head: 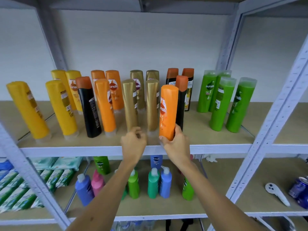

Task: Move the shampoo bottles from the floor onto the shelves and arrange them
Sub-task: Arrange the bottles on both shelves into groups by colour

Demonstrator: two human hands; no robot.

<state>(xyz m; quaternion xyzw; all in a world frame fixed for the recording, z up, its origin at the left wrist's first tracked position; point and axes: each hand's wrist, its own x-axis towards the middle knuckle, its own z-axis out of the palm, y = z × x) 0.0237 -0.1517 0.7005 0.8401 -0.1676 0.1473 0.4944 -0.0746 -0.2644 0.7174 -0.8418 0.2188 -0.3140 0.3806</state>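
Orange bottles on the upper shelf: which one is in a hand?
The front orange bottle, just right of the two gold bottles; the right hand grips its base. The other orange bottles stand untouched further left.
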